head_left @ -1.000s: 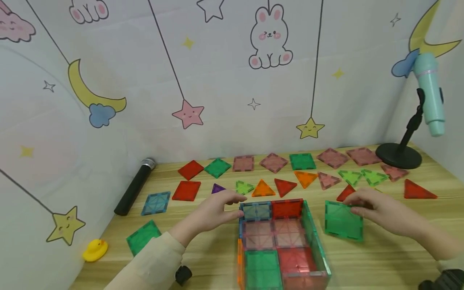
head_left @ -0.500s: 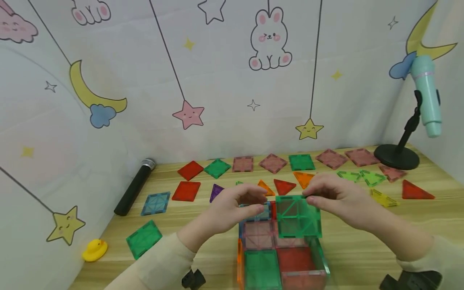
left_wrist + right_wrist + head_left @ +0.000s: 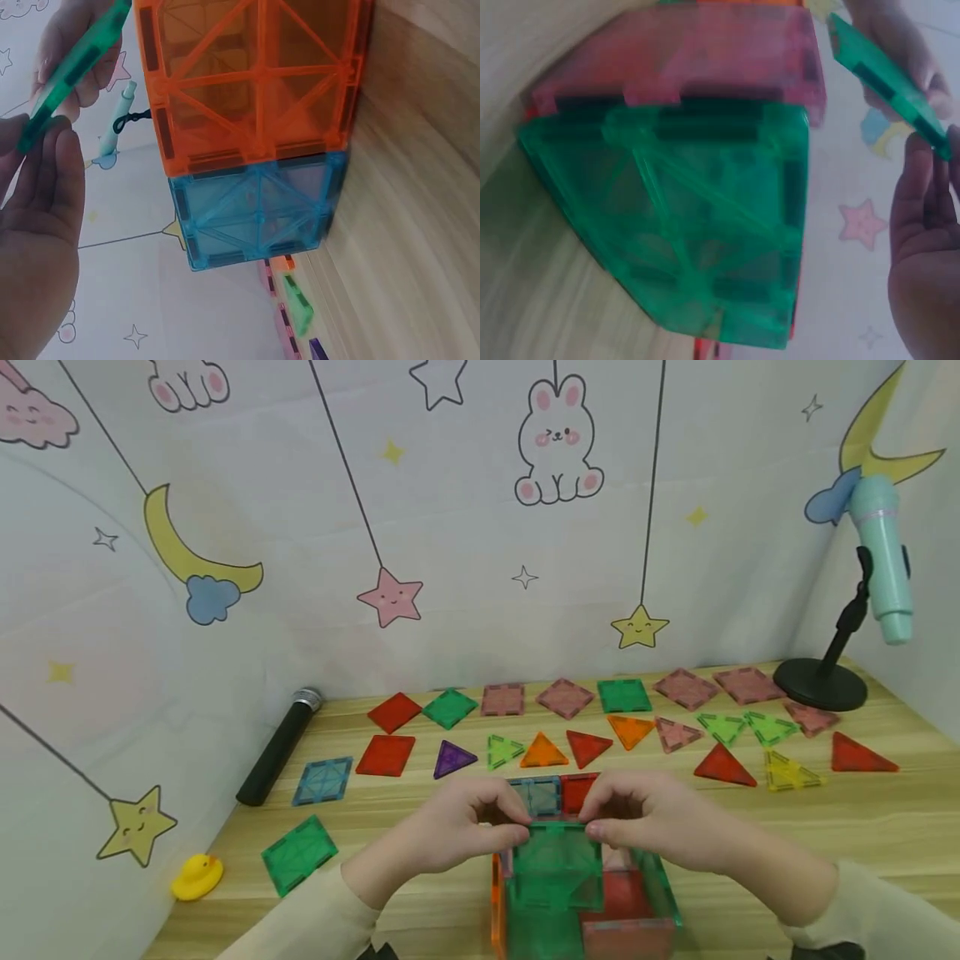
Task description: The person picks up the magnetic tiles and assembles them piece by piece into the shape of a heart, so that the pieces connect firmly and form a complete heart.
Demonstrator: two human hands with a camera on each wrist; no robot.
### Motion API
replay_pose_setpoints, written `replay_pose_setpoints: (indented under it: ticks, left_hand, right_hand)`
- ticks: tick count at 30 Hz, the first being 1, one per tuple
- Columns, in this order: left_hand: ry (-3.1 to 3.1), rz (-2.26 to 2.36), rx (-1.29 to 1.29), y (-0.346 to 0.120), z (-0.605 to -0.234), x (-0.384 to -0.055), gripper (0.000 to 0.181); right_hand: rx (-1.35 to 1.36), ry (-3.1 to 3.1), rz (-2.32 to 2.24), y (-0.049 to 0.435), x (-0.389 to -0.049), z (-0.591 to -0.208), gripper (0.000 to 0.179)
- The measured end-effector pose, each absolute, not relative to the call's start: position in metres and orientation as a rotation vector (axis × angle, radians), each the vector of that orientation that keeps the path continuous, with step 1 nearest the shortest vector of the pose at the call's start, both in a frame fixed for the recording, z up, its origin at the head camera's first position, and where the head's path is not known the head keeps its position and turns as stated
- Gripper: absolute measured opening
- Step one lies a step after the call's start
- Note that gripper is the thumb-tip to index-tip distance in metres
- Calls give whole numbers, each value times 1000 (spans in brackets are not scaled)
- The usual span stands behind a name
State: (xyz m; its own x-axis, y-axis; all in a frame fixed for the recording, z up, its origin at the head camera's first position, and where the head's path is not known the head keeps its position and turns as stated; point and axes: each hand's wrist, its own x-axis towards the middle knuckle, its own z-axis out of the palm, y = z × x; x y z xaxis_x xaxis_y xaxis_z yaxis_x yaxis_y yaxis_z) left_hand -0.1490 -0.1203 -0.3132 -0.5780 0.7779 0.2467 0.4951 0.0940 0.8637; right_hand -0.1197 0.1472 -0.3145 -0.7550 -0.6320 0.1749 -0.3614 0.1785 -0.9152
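A green square magnetic tile [image 3: 558, 864] is held tilted above an open box of magnetic tiles, its green right wall [image 3: 660, 889] showing. My left hand [image 3: 459, 828] pinches the tile's upper left corner between thumb and fingers. At the upper right corner my right hand [image 3: 663, 828] pinches it too. Seen from the left wrist, the tile [image 3: 71, 75] hangs above the box's orange wall tile [image 3: 259, 79], with a blue wall tile [image 3: 255, 214] beyond. In the right wrist view a green wall tile [image 3: 705, 225] adjoins a pink one [image 3: 690, 56]. The tile covers part of the box floor.
Loose square and triangular tiles lie along the back, including a red triangle [image 3: 724, 766] and purple triangle [image 3: 452, 758]. Left are a green tile [image 3: 299, 855], a blue tile [image 3: 322, 781], a black microphone [image 3: 279, 747] and a yellow duck [image 3: 197, 877]. A turquoise microphone [image 3: 885, 556] stands back right.
My right hand has carried the green tile leftward from beside the box to above it. My left hand has left the box's back left corner and now also grips the tile.
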Motion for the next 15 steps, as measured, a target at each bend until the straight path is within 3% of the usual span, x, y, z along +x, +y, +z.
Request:
replay_pose_setpoints:
  ticks: [5, 15]
  left_hand:
    - [2019, 1426, 1250, -129, -316, -145, 7]
    - [1880, 1427, 1269, -141, -313, -145, 8]
  right_hand:
    - [-913, 2129, -1611, 143, -117, -322, 12]
    - [-1088, 2093, -1666, 130, -113, -326, 7]
